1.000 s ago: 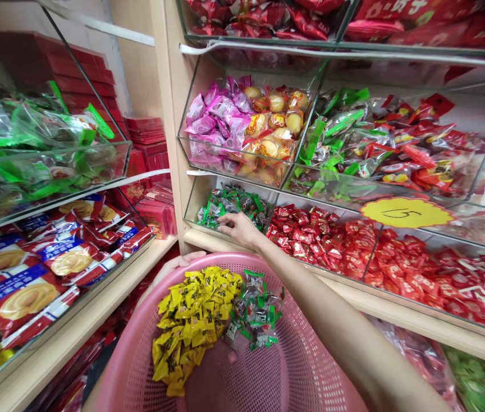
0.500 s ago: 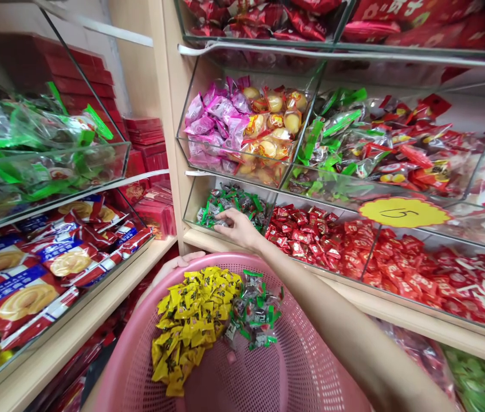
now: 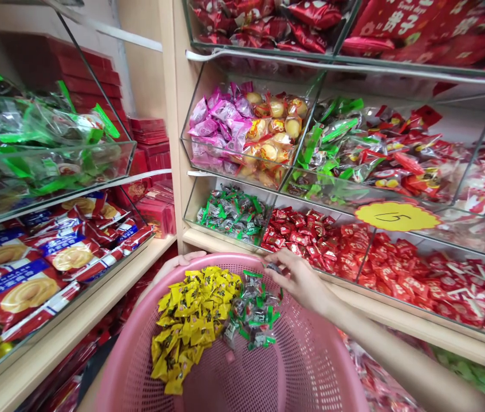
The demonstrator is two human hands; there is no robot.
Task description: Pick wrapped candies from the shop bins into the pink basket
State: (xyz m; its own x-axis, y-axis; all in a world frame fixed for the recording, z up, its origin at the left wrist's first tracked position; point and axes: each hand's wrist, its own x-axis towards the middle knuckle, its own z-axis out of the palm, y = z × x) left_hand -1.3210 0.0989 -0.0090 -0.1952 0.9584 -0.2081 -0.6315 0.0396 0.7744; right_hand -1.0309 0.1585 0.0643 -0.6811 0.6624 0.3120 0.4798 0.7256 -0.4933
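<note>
A pink perforated plastic basket [image 3: 328, 366] fills the lower middle of the view. Its far left rim is gripped by my left hand [image 3: 176, 263], whose fingers partly show over the edge. My right hand [image 3: 300, 280] is above the basket's far right rim, pinching a small dark-wrapped candy [image 3: 273, 268] between thumb and fingers. Inside the basket lie a heap of yellow-wrapped candies [image 3: 201, 309] and, right of it, a smaller pile of clear and green-wrapped candies [image 3: 255, 315]. Beyond the rim, a clear bin [image 3: 225, 233] holds similar green-wrapped candies [image 3: 233, 209].
Red-wrapped candies [image 3: 306, 234] fill the bins to the right. A yellow price tag [image 3: 397, 216] hangs on the shelf above them. Bagged pastries [image 3: 27, 286] and green-edged packets [image 3: 31, 126] sit on the left shelves. A wooden upright [image 3: 176, 114] stands between the shelf sections.
My right hand has left the green-wrapped candy bin and moved right and toward me, over the basket's rim, with a small candy in its fingers. My left hand stays on the rim.
</note>
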